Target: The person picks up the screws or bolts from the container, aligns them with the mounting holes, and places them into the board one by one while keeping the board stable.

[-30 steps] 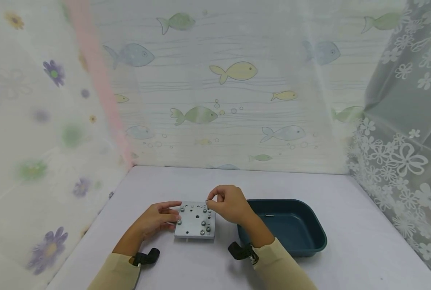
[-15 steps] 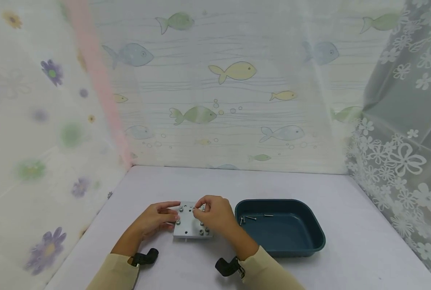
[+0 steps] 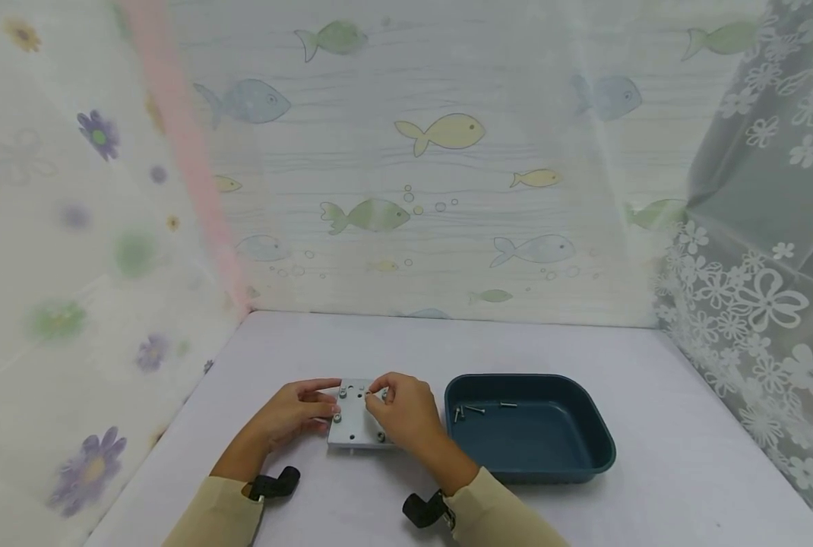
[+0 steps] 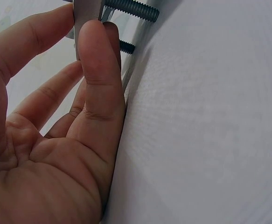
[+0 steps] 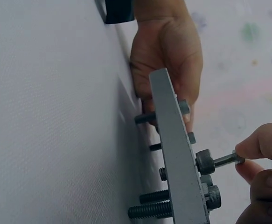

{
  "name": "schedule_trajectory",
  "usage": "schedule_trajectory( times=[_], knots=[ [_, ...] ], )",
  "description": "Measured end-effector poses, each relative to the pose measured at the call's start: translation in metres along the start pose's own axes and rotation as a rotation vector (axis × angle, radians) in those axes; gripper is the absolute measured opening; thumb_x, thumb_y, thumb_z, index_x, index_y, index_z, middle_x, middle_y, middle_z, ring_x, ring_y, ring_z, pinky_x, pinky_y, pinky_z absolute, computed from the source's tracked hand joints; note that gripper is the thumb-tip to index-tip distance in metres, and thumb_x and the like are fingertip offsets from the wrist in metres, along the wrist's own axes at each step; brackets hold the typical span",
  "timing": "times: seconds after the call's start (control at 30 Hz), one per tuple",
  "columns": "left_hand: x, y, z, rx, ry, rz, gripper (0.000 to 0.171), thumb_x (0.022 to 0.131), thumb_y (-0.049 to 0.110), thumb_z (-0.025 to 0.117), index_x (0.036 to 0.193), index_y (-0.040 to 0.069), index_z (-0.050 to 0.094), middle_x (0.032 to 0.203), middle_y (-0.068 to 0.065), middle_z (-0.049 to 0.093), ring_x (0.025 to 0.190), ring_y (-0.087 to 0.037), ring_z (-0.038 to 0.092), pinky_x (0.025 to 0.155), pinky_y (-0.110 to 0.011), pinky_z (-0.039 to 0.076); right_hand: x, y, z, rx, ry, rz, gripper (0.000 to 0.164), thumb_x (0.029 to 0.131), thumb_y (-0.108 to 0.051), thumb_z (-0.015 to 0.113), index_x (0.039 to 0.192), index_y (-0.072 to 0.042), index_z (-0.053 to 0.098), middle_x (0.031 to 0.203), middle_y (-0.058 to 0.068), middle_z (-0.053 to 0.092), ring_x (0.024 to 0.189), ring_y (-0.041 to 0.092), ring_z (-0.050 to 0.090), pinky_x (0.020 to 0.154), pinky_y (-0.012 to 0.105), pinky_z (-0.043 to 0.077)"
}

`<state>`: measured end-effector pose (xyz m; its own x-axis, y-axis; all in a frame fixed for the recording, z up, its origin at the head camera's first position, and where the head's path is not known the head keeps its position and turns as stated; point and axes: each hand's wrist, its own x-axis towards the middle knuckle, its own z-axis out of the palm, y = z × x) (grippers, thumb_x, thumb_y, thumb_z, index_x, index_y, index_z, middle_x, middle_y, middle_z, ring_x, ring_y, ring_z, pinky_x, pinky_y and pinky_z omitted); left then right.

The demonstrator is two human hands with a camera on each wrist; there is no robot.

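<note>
A silver metal plate (image 3: 360, 425) lies near the table's middle, with several socket-head bolts (image 5: 213, 197) set through it. Their threaded ends (image 4: 133, 9) stick out underneath. My left hand (image 3: 292, 416) holds the plate by its left edge, the fingertips (image 4: 94, 35) against that edge. Over the upper middle of the plate, my right hand (image 3: 409, 414) pinches a small thin screw (image 5: 225, 160) between thumb and index finger. The screw's free end points at the plate's top face, beside a thicker bolt head (image 5: 204, 162). Whether its tip is in a hole cannot be told.
To the right of the plate stands a dark blue tray (image 3: 601, 448) with several small screws (image 3: 473, 410) inside, mostly near its left wall. The table (image 3: 653, 425) has a white cover. Patterned curtains (image 3: 447, 228) enclose its back and sides.
My right hand has moved left from the plate's upper right corner to its upper middle, uncovering the tray's left side. In the last half second it barely moves. My left hand stays put.
</note>
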<state>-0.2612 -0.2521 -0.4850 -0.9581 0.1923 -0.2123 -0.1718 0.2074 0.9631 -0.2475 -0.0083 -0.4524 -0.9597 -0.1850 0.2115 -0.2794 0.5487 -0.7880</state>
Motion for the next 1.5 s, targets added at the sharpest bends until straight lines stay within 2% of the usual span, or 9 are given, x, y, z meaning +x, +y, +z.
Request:
schedule_trajectory(
  times=[0.43, 1.1, 1.3, 1.5],
  knots=[
    [0.001, -0.002, 0.001, 0.001, 0.010, 0.011, 0.072, 0.087, 0.016, 0.084, 0.151, 0.008, 0.052, 0.121, -0.013, 0.071, 0.094, -0.022, 0.071, 0.076, -0.035, 0.063, 0.001, 0.008, 0.006, -0.038, -0.031, 0.043, 0.008, 0.092, -0.027, 0.073, 0.098, -0.023, 0.077, 0.054, -0.007, 0.049, 0.046, 0.008, 0.042, 0.041, 0.023, 0.028],
    [-0.001, 0.001, 0.002, 0.011, 0.027, 0.002, 0.071, 0.087, 0.016, 0.084, 0.151, 0.010, 0.054, 0.120, -0.012, 0.071, 0.092, -0.021, 0.070, 0.075, -0.035, 0.063, -0.001, 0.016, 0.010, -0.123, -0.040, -0.021, 0.005, 0.088, -0.024, 0.075, 0.093, -0.022, 0.076, 0.051, -0.011, 0.051, 0.048, 0.005, 0.040, 0.042, 0.024, 0.028],
    [-0.002, 0.001, 0.002, 0.012, 0.026, 0.004, 0.071, 0.087, 0.017, 0.085, 0.151, 0.009, 0.054, 0.120, -0.012, 0.071, 0.094, -0.022, 0.070, 0.075, -0.034, 0.063, -0.001, 0.012, 0.007, -0.106, -0.054, -0.012, 0.012, 0.089, -0.022, 0.073, 0.100, -0.018, 0.077, 0.049, -0.009, 0.048, 0.045, 0.007, 0.039, 0.040, 0.023, 0.027],
    [0.001, -0.001, 0.001, -0.011, 0.017, 0.002, 0.071, 0.086, 0.016, 0.085, 0.150, 0.008, 0.054, 0.118, -0.013, 0.071, 0.095, -0.022, 0.070, 0.076, -0.034, 0.063, -0.001, 0.000, -0.006, -0.109, -0.073, -0.007, 0.018, 0.090, -0.023, 0.072, 0.106, -0.018, 0.078, 0.051, -0.006, 0.049, 0.044, 0.009, 0.042, 0.040, 0.024, 0.029]
  ],
)
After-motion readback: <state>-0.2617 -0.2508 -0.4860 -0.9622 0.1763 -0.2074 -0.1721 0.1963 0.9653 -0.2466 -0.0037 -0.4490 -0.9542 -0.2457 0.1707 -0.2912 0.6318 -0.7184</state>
